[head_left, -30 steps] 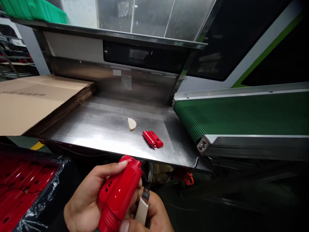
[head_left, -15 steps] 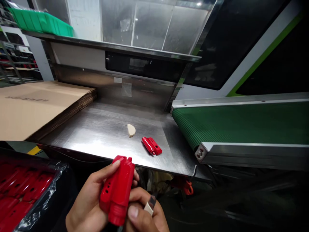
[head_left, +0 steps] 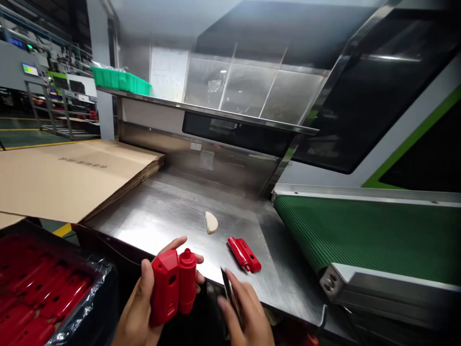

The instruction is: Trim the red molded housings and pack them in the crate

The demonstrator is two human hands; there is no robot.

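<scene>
My left hand (head_left: 139,307) is wrapped round a red plastic part (head_left: 166,287), a flat block joined to a cylinder with a small nub at its top. Held upright, the part shows its block face and one round hole. Just to its right, my right hand (head_left: 250,312) grips a thin dark blade (head_left: 227,286) between thumb and fingers, its tip pointing up and apart from the part. The blade's handle is mostly hidden by the fingers. On the metal table (head_left: 151,206) lie a similar red part (head_left: 245,254) and a cream half-round piece (head_left: 211,223).
Flat cardboard sheets (head_left: 79,178) are stacked at the left of the table. Below them stands a black-lined box (head_left: 104,288) holding several red parts. A green conveyor belt (head_left: 374,235) runs along the right. A green bin (head_left: 120,80) sits on the shelf above.
The red part in my left hand has turned, now showing its block face with the nub up. My right hand has moved right, away from it, with the blade now upright. The view has shifted.
</scene>
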